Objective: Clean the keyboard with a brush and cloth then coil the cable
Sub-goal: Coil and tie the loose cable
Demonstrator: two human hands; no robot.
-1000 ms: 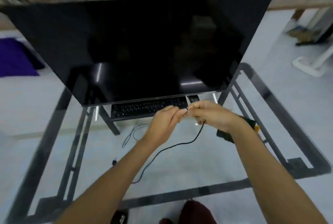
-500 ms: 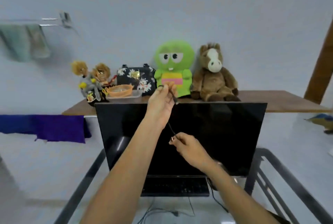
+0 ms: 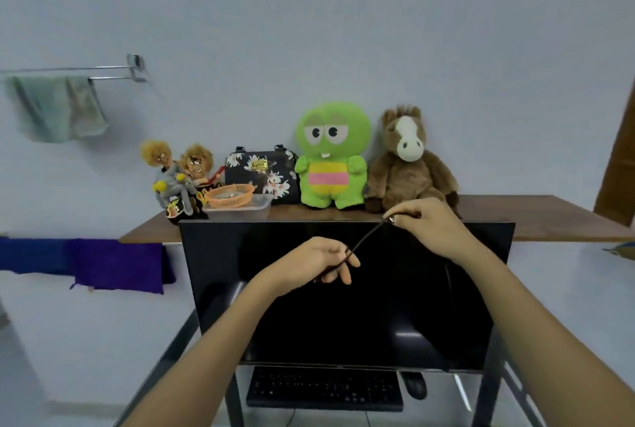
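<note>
Head cam: both hands were up in front of the monitor (image 3: 343,306), a stretch of cable (image 3: 366,237) pulled taut between them. Left hand (image 3: 318,260) pinched its lower end, right hand (image 3: 431,225) the plug end. Keyboard (image 3: 324,389) sat under the monitor's bottom edge.

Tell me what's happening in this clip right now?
A person holds a dark cable stretched between both hands in front of a black monitor. The right hand pinches the plug end; the left hand grips the cable lower down, apparently coiling it. The keyboard lies on the desk below the screen.
</note>
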